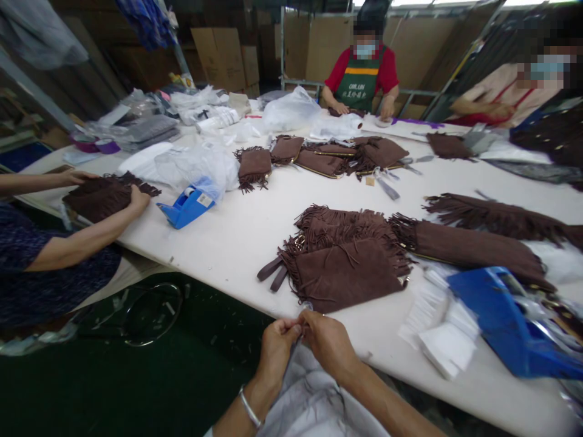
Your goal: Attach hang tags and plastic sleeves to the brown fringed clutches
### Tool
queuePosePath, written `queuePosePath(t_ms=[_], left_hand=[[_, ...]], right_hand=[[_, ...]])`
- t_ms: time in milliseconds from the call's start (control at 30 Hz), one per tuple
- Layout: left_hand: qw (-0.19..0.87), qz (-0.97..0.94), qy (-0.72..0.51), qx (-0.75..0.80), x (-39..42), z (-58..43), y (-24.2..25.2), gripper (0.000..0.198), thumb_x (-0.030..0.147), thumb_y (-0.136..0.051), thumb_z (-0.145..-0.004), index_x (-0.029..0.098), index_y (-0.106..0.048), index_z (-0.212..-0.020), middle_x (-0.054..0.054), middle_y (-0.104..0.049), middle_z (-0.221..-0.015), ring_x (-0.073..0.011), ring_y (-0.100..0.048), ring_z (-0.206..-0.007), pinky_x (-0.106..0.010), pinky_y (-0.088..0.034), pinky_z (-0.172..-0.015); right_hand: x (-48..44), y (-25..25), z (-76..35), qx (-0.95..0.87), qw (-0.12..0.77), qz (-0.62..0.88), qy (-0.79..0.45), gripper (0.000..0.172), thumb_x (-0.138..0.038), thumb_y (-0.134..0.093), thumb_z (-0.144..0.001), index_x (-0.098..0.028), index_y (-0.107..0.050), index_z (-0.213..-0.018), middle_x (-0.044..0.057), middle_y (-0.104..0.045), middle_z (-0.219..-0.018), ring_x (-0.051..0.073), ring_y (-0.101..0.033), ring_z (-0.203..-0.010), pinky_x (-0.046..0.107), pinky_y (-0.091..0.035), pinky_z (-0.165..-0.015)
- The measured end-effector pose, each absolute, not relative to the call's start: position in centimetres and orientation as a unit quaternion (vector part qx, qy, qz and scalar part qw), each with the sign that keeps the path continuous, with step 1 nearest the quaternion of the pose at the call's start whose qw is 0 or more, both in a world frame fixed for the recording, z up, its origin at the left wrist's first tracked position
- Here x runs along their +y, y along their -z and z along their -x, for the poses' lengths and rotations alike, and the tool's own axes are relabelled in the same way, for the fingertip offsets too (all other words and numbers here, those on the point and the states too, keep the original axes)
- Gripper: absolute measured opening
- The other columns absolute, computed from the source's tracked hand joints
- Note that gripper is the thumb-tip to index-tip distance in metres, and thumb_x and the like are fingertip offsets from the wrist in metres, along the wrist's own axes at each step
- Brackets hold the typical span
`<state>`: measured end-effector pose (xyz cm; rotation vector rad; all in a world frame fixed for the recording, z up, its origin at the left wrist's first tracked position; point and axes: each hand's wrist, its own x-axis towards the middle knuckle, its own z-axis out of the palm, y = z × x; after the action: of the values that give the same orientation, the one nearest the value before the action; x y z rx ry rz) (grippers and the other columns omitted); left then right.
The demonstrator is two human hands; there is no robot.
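My left hand (274, 350) and my right hand (328, 341) meet at the table's front edge, fingers pinched together. Whatever is between the fingertips is too small to name; a bit of clear material shows just above them. Right beyond lies a brown fringed pouch (353, 273) with a grey strap (272, 272) at its left side. Another fringed brown piece (344, 227) sits behind it, partly covered.
On the right are a long brown pouch (473, 246), white paper slips (450, 343) and a blue tape dispenser (496, 321). Another blue dispenser (187, 205) stands near a co-worker's hands (139, 200) on brown fringe. More pouches (319, 161) and plastic bags (291, 109) lie farther back.
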<state>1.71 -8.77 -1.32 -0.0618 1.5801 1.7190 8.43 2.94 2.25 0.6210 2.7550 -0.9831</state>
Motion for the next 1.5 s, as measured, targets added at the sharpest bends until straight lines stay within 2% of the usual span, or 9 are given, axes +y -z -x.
queuePosePath(t_ms=[167, 267, 500, 700, 900, 1233, 1500], left_hand=[[0.402, 0.02, -0.662, 0.632, -9.0, -1.6, 1.8, 0.023, 0.03, -0.076, -0.065, 0.011, -0.07, -0.077, -0.009, -0.071, -0.076, -0.0182, -0.061, -0.07, -0.027, -0.045, -0.068], [0.403, 0.009, -0.66, 0.635, -9.0, -1.6, 1.7, 0.024, 0.032, -0.074, -0.068, 0.011, -0.069, -0.078, -0.009, -0.071, -0.077, -0.0188, -0.061, -0.071, -0.028, -0.045, -0.068], [0.366, 0.015, -0.661, 0.654, -8.9, -1.8, 1.3, 0.023, 0.034, -0.064, -0.075, 0.013, -0.064, -0.068, -0.002, -0.062, -0.063, -0.0135, -0.051, -0.06, -0.025, -0.038, -0.058], [0.389, 0.049, -0.677, 0.622, -8.9, -1.7, 1.1, 0.022, 0.033, -0.069, -0.07, 0.012, -0.063, -0.067, -0.003, -0.062, -0.062, -0.0151, -0.054, -0.059, -0.027, -0.039, -0.059], [0.382, 0.022, -0.675, 0.631, -9.0, -1.3, 1.0, 0.025, 0.036, -0.068, -0.073, 0.012, -0.065, -0.069, -0.006, -0.065, -0.063, -0.0162, -0.057, -0.062, -0.027, -0.041, -0.063], [0.433, 0.045, -0.669, 0.602, -9.2, -0.3, 0.5, 0.024, 0.033, -0.073, -0.069, 0.01, -0.069, -0.075, -0.007, -0.068, -0.068, -0.0132, -0.058, -0.061, -0.023, -0.041, -0.061], [0.472, 0.108, -0.69, 0.539, -9.2, 0.1, 0.3, 0.018, 0.021, -0.077, -0.064, 0.009, -0.068, -0.074, -0.005, -0.067, -0.064, -0.0122, -0.058, -0.057, -0.022, -0.043, -0.059]], right_hand=[[3.1, -2.3, -8.2, 0.916, 0.07, -0.22, 0.328, 0.038, -0.011, -0.049, -0.079, -0.025, -0.046, -0.114, -0.002, -0.069, -0.075, 0.017, -0.064, -0.071, 0.023, -0.029, -0.059], [3.1, -2.1, -8.2, 0.911, 0.069, -0.224, 0.339, 0.035, -0.011, -0.049, -0.079, -0.023, -0.044, -0.112, -0.001, -0.07, -0.075, 0.018, -0.064, -0.072, 0.023, -0.031, -0.06], [2.7, -1.7, -8.5, 0.886, 0.044, -0.238, 0.396, 0.034, -0.009, -0.046, -0.081, -0.022, -0.043, -0.112, -0.002, -0.068, -0.074, 0.017, -0.063, -0.073, 0.022, -0.034, -0.063], [2.6, -1.5, -8.9, 0.865, 0.01, -0.23, 0.446, 0.039, -0.007, -0.045, -0.078, -0.023, -0.044, -0.114, -0.003, -0.068, -0.077, 0.015, -0.062, -0.074, 0.022, -0.037, -0.067], [3.0, -1.5, -8.6, 0.861, -0.004, -0.221, 0.458, 0.043, -0.006, -0.047, -0.077, -0.026, -0.047, -0.115, -0.006, -0.069, -0.072, 0.015, -0.064, -0.072, 0.021, -0.038, -0.065], [3.7, -2.5, -8.6, 0.931, 0.032, -0.145, 0.335, 0.028, -0.012, -0.049, -0.085, -0.026, -0.06, -0.107, -0.001, -0.074, -0.081, 0.015, -0.069, -0.074, 0.02, -0.036, -0.06], [4.8, -2.3, -8.5, 0.924, 0.023, -0.129, 0.359, 0.026, -0.016, -0.047, -0.088, -0.026, -0.062, -0.107, 0.001, -0.074, -0.086, 0.015, -0.069, -0.078, 0.02, -0.04, -0.064]])
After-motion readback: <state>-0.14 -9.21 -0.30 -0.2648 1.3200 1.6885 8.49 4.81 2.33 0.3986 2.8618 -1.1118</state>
